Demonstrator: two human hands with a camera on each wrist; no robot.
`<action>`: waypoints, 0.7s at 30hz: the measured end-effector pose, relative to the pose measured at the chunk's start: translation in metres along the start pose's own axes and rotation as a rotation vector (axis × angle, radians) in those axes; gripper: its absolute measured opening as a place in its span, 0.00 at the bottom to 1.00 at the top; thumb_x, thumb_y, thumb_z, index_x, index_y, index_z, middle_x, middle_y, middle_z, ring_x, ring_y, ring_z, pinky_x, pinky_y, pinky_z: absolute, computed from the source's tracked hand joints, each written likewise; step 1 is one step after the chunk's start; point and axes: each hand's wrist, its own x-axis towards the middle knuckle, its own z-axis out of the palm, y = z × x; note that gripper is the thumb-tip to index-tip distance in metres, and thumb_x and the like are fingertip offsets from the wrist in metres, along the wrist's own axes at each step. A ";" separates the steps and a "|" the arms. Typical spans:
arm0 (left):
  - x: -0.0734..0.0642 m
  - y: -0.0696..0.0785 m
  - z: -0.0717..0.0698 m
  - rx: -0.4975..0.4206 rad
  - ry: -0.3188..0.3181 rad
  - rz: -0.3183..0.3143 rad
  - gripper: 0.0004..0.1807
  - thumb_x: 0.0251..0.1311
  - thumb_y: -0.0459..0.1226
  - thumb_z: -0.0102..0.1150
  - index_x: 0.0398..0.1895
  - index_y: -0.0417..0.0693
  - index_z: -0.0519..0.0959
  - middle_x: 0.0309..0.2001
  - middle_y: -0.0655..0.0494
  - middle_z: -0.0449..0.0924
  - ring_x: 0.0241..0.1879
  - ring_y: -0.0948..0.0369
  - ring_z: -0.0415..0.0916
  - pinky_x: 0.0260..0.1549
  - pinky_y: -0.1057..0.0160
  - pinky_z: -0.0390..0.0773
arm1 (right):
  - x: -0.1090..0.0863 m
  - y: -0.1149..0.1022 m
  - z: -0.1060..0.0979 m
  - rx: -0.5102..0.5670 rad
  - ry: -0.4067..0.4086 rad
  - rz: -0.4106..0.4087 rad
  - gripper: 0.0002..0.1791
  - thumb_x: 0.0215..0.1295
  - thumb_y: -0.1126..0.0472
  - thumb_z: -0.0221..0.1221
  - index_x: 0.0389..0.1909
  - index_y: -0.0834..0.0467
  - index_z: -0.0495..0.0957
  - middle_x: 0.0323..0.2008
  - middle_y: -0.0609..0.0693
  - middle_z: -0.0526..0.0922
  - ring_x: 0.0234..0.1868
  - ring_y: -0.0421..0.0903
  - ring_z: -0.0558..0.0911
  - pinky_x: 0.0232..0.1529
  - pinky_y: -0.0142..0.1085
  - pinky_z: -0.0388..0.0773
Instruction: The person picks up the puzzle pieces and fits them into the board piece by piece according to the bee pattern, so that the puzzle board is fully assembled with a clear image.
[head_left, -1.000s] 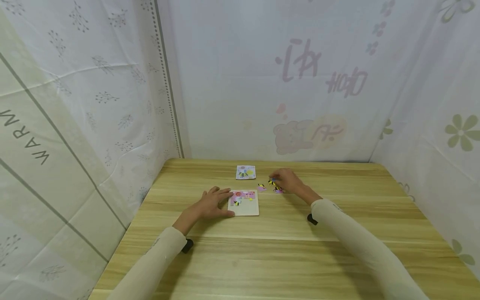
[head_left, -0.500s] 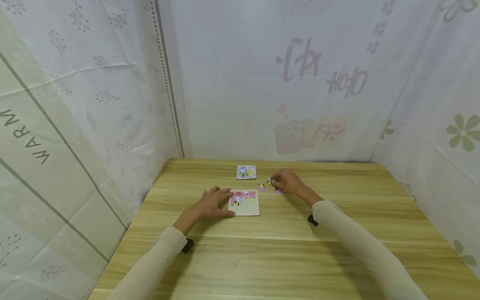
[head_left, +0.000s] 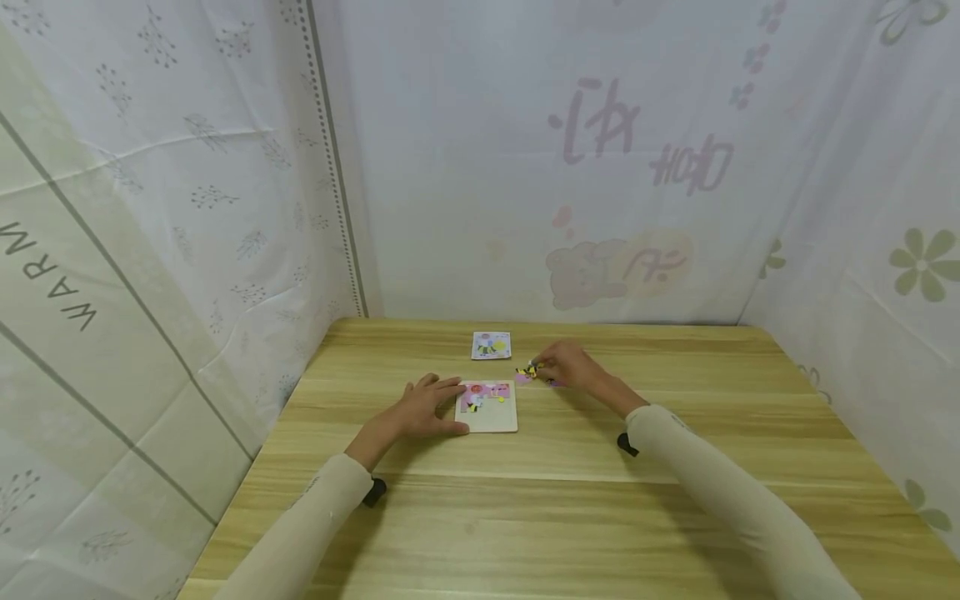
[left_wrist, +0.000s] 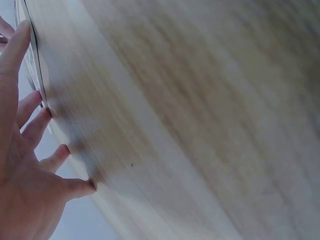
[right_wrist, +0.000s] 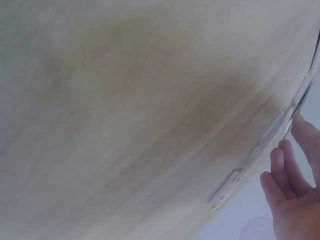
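Note:
A square, pale puzzle tray [head_left: 497, 419] lies on the table with several pink, white and yellow pieces in its upper part. My left hand [head_left: 424, 408] rests at the tray's left side, fingers spread, thumb at the lower corner. In the left wrist view its fingertips [left_wrist: 45, 113] touch down along the tray edge and table. Right of the tray, my right hand [head_left: 568, 364] pinches a yellow-and-black puzzle piece [head_left: 534, 367] between thumb and fingertips. A pink loose piece [head_left: 522, 378] lies just below it. Another loose piece [head_left: 553, 383] is partly hidden beneath my right hand.
Behind the tray a small square picture card [head_left: 491, 346] with a bee lies on the wooden table [head_left: 480, 517]. Patterned cloth [head_left: 465, 192] hangs along the table's far edge and both sides.
My right hand has moved slightly left with the yellow-and-black puzzle piece, which now overlaps the loose pink piece in the head view. My left hand has stayed at the tray.

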 end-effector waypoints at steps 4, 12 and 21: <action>-0.001 0.001 0.000 -0.011 -0.001 -0.003 0.46 0.63 0.60 0.68 0.79 0.51 0.66 0.80 0.50 0.59 0.79 0.36 0.46 0.68 0.20 0.41 | -0.002 -0.008 -0.001 0.000 0.031 -0.075 0.10 0.64 0.66 0.72 0.45 0.64 0.90 0.40 0.55 0.90 0.40 0.49 0.86 0.39 0.40 0.84; -0.001 0.000 -0.001 -0.005 0.000 -0.009 0.47 0.62 0.61 0.68 0.79 0.52 0.66 0.81 0.52 0.59 0.79 0.37 0.46 0.68 0.21 0.41 | -0.002 -0.024 0.004 0.090 0.031 -0.040 0.11 0.64 0.67 0.71 0.47 0.64 0.89 0.41 0.55 0.88 0.43 0.51 0.86 0.42 0.41 0.84; -0.001 0.001 -0.001 -0.005 0.002 -0.008 0.46 0.62 0.61 0.68 0.79 0.51 0.66 0.80 0.51 0.59 0.79 0.36 0.47 0.68 0.20 0.42 | -0.001 -0.039 0.011 0.123 -0.006 -0.072 0.12 0.66 0.67 0.69 0.49 0.61 0.89 0.44 0.53 0.86 0.45 0.51 0.84 0.44 0.38 0.82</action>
